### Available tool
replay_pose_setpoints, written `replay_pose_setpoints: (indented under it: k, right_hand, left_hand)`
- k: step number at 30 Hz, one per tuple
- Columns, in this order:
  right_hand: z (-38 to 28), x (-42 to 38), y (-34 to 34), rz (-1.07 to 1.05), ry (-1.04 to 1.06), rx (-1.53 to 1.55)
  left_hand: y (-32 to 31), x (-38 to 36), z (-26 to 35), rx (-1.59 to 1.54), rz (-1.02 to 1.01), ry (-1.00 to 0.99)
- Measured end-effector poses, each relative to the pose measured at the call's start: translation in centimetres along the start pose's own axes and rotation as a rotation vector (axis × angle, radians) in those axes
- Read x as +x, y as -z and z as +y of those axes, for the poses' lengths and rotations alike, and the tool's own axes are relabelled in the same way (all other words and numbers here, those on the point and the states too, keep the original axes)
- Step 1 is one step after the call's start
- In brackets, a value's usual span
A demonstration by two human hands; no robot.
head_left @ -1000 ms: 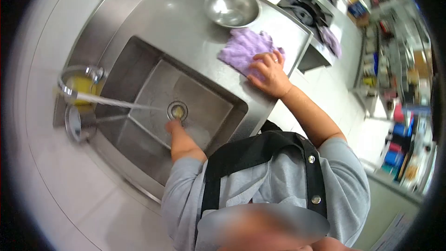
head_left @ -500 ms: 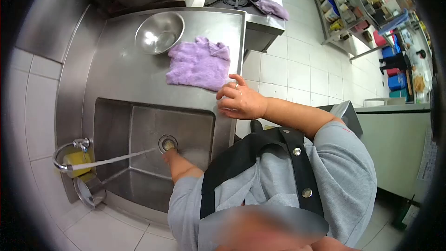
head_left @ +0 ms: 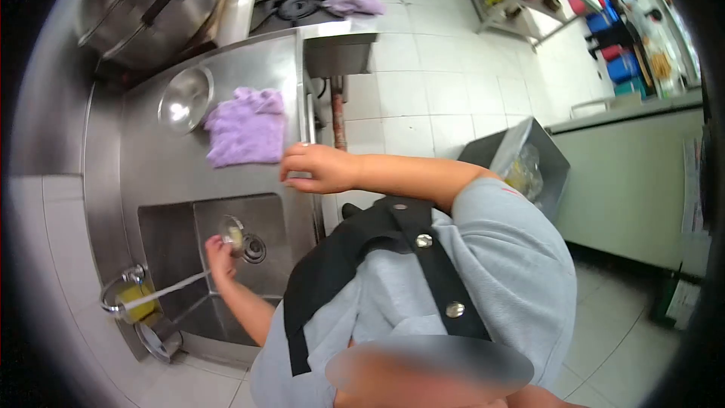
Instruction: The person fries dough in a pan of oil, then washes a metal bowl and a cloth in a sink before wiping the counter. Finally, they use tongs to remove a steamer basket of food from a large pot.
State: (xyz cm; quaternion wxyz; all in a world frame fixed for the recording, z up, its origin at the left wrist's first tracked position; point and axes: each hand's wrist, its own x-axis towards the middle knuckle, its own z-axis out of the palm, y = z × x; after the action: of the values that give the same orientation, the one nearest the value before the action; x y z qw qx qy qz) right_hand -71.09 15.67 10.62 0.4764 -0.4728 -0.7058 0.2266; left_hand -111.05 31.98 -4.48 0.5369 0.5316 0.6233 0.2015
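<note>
My left hand (head_left: 220, 258) is closed on a metal sink strainer (head_left: 233, 234) with pale yellowish bits in it. The strainer is tilted above the sink basin (head_left: 264, 215), beside the drain hole (head_left: 254, 248). A stream of water (head_left: 177, 285) runs from the curved tap (head_left: 113, 298) toward my left wrist. My right hand (head_left: 316, 168) is empty at the front edge of the steel counter (head_left: 226, 181), fingers loosely bent and apart from the thumb. Just beyond its fingertips lies a purple cloth (head_left: 247, 130), with a steel bowl (head_left: 185, 100) next to it.
A large steel pot (head_left: 155, 11) stands at the back left, near a gas burner (head_left: 297, 4). Another purple cloth (head_left: 355, 3) lies by the burner. Below the tap is a yellow sponge-like item (head_left: 140, 304). Behind me to the right stands a grey bin (head_left: 521, 162) with a plastic bag.
My left hand has lifted the strainer out of the drain and moved it toward the tap side. My right hand stays by the counter edge. The whole view has shifted.
</note>
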Motion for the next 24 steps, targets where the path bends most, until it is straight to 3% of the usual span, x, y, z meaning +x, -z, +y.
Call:
replay_pose_setpoints:
  k: [4,5,8,9,10,13,14,16,20,24]
  right_hand:
    - [-1.0,-0.8,2.0,0.104,-0.295,0.239]
    - [-1.0,-1.5,2.8,0.143,-0.338,0.289]
    - [-3.2,-4.0,7.5,0.180,-0.700,0.863]
    - [-2.4,-7.1,9.9,0.256,-0.675,0.892]
    - [-3.1,-9.1,11.9,0.268,-0.686,0.856]
    - [-3.5,-16.1,15.9,0.509,-0.728,0.854]
    - [-3.9,-18.7,17.0,0.609,-0.728,0.864]
    - [-6.1,-24.1,19.3,0.789,-0.747,0.799]
    - [-12.4,-35.0,22.1,1.047,-0.697,0.526]
    - [-21.3,-42.1,20.1,1.288,-0.833,0.610]
  left_hand:
    - [-6.0,-8.9,19.2,0.129,-0.184,-0.393]
    - [-8.5,-10.0,21.9,0.175,-0.237,-0.456]
    - [-18.5,-12.9,27.7,0.333,-0.432,-0.703]
    - [-23.9,-14.5,29.6,0.411,-0.547,-0.835]
    - [-27.0,-15.6,30.6,0.482,-0.610,-0.829]
    - [-35.4,-18.4,31.7,0.310,-0.906,-0.967]
    - [-36.7,-20.5,32.4,0.197,-1.092,-0.682]
    - [-40.1,-22.1,32.4,0.129,-1.229,-0.701]
    - [-44.4,-22.0,31.8,0.525,-1.260,-0.813]
    - [-47.1,-21.1,30.0,0.717,-1.380,-0.742]
